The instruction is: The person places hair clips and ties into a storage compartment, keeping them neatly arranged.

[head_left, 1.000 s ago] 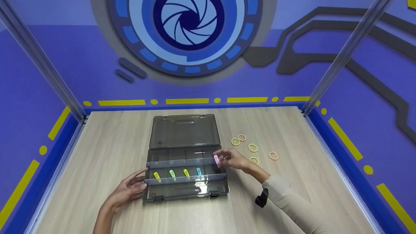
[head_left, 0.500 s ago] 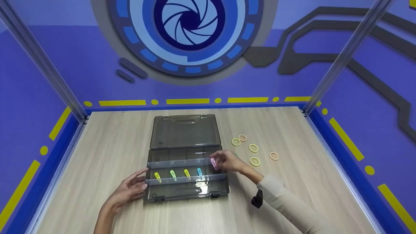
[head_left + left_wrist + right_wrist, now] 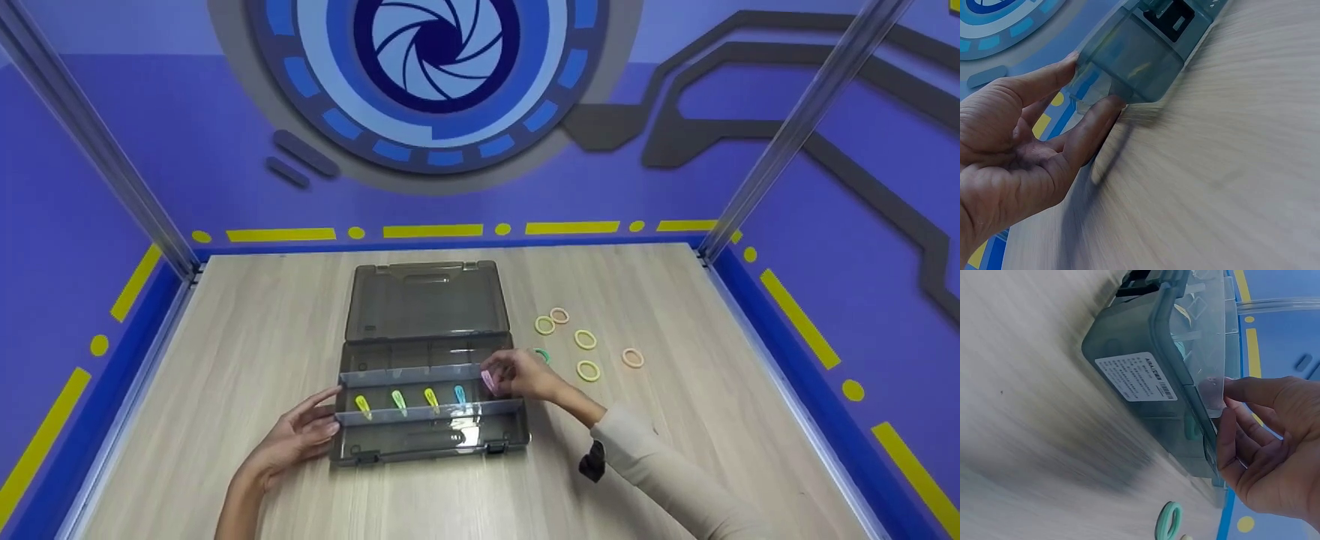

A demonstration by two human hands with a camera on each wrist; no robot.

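A smoky see-through storage box point(image 3: 405, 442) lies open on the table, divided by long clear partitions. My left hand point(image 3: 292, 435) rests against its left end, the index finger and thumb spread and touching the wall. With thumb and fingertips my right hand point(image 3: 526, 375) pinches a pink hair clip point(image 3: 489, 381) at the right end of the middle row. Along that row lie a yellow clip point(image 3: 363, 406), a green clip point(image 3: 399, 403), another yellow clip point(image 3: 431, 400) and a blue clip point(image 3: 460, 395). In the right wrist view the pinching fingertips sit at the partition's edge, the clip partly hidden.
Several yellow and peach rings point(image 3: 585, 340) lie right of the box. A green ring point(image 3: 1169, 521) is close to the box's right end, partly behind my right hand in the head view. The lid point(image 3: 427, 304) lies back, toward the blue wall point(image 3: 480, 206).
My right hand has moved slightly left and lowered the pink clip into the right end of the middle row. The green ring has come into sight behind it. My left hand stays put.
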